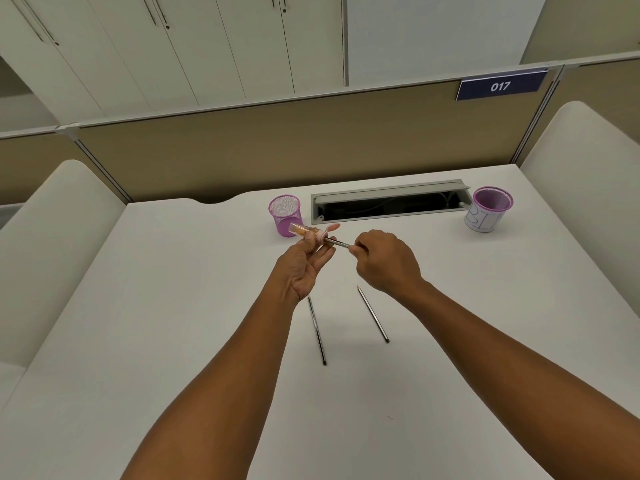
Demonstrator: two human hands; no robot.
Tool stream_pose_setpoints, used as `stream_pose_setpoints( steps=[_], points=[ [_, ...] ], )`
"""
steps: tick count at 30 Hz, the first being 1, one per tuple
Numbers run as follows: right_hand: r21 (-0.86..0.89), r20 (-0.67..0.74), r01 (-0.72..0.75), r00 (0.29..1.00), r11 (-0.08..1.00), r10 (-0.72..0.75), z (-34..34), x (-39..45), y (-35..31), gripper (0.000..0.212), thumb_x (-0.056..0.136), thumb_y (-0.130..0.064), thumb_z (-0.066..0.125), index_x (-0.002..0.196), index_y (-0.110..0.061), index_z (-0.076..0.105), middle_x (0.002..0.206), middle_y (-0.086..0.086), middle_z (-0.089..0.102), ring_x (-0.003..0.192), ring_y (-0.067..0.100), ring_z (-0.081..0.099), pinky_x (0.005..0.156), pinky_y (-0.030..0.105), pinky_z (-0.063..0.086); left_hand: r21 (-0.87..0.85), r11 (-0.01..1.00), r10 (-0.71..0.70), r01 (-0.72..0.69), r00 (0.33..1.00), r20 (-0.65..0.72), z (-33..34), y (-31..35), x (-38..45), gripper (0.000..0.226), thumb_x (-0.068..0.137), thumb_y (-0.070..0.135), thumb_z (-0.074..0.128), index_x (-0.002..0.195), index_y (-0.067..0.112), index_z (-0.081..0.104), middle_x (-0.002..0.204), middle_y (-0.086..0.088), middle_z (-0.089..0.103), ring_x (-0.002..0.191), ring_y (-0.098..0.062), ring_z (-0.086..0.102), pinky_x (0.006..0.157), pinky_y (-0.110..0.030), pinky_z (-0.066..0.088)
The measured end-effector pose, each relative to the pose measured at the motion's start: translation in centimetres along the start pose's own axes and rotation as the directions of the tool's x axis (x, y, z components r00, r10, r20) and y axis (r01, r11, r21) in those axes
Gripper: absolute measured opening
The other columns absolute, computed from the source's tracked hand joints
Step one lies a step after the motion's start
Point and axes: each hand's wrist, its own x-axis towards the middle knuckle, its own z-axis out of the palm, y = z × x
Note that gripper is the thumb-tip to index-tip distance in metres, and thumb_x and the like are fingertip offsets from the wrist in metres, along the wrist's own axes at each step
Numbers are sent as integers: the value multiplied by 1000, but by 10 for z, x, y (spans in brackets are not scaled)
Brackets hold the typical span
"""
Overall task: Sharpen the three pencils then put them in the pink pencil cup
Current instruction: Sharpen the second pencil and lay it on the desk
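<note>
Pencil sharpening at mid-desk, seen from your head camera. Your left hand point(304, 263) is closed around a clear tube-shaped sharpener point(306, 231), gripping it between thumb and fingers with the palm turned toward you; orange-brown shavings show inside the transparent barrel. Your right hand point(382, 259) is curled into a narrow pinch on the pencil point(337, 242), whose tip end sits in the sharpener's mouth while the shaft runs back into your fingers. Both hands are raised above the white desk point(173, 306), just in front of the pink pencil cup point(285, 216), a mesh cup standing near the far edge of the desk, beside the left end of the open cable tray point(388, 204). Part of the sharpener overlaps the cup's lower wall in this view; whether they touch cannot be told.

Two more pencils lie flat on the desk nearer to you, between your forearms: the left pencil point(317, 331) partly tucked under your left wrist, the right pencil point(373, 314) with its sharpened point aimed away from you. They lie apart, not touching.

A second cup point(488, 209), purple-rimmed with a white label, stands at the right end of the cable tray, toward the far right corner.
</note>
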Motion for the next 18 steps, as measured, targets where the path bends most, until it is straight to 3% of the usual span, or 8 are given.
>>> stream_pose_setpoints(
  steps=[2, 4, 6, 7, 8, 10, 14, 18],
  points=[
    [-21, 45, -42, 998, 999, 43, -2, 2, -3, 27, 99, -30, 47, 90, -12, 65, 78, 3, 62, 66, 17, 53, 51, 22, 29, -2, 1000, -4, 4, 1000, 10, 0, 1, 0, 17, 101, 14, 46, 104, 2, 58, 113, -15, 70, 108, -29, 66, 100, -42, 50],
    [61, 151, -176, 975, 982, 165, -4, 7, -8, 30, 99, -30, 47, 87, -11, 66, 74, 2, 60, 65, 17, 52, 51, 23, 31, -23, 1000, 1, 0, 1000, 21, 1, 1, 0, 18, 101, 13, 45, 105, 1, 58, 111, -15, 71, 105, -29, 67, 97, -40, 52],
    [324, 362, -452, 871, 831, 333, -11, 14, -12, 32, 98, -28, 49, 83, -8, 68, 75, 3, 59, 64, 16, 48, 53, 24, 33, -28, 1000, 6, -6, 1000, 13, 3, 2, -1, 17, 101, 13, 45, 105, 2, 58, 103, -14, 73, 100, -28, 68, 95, -40, 52],
    [399, 473, -571, 798, 718, 372, -17, 15, -13, 32, 98, -27, 49, 85, -6, 69, 76, 4, 59, 63, 15, 45, 53, 23, 34, -21, 1000, 8, -8, 1000, 3, 4, 2, -1, 16, 101, 13, 45, 105, 4, 58, 101, -13, 74, 99, -28, 68, 95, -41, 51],
    [412, 539, -616, 759, 671, 365, -21, 16, -13, 32, 99, -27, 49, 87, -5, 69, 75, 5, 58, 62, 14, 44, 53, 23, 34, -16, 1000, 7, -8, 1000, -8, 4, 1, -1, 16, 101, 13, 45, 106, 4, 58, 101, -13, 74, 99, -28, 68, 96, -41, 51],
    [384, 538, -567, 779, 729, 322, -23, 16, -13, 34, 99, -30, 49, 91, -4, 70, 78, 6, 61, 62, 14, 46, 53, 22, 36, -19, 1000, 11, -11, 1000, -20, 5, 2, 0, 16, 101, 13, 46, 109, 3, 57, 102, -13, 74, 100, -29, 69, 93, -40, 53],
    [170, 261, -200, 953, 965, 151, -9, 9, -10, 29, 96, -36, 53, 99, -9, 61, 90, 7, 64, 77, 19, 56, 62, 28, 40, -80, 997, 18, -23, 998, -55, 3, 5, 3, 21, 102, 12, 45, 117, 0, 53, 101, -14, 74, 94, -27, 70, 88, -38, 55],
    [-89, -47, 57, 997, 994, -61, 2, 0, -4, 22, 99, -26, 46, 92, -11, 60, 86, 5, 61, 65, 17, 49, 50, 23, 26, -57, 998, 6, -10, 997, -75, 6, 3, 2, 16, 102, 13, 45, 109, 3, 56, 111, -16, 70, 99, -29, 69, 86, -38, 55]
  ],
)
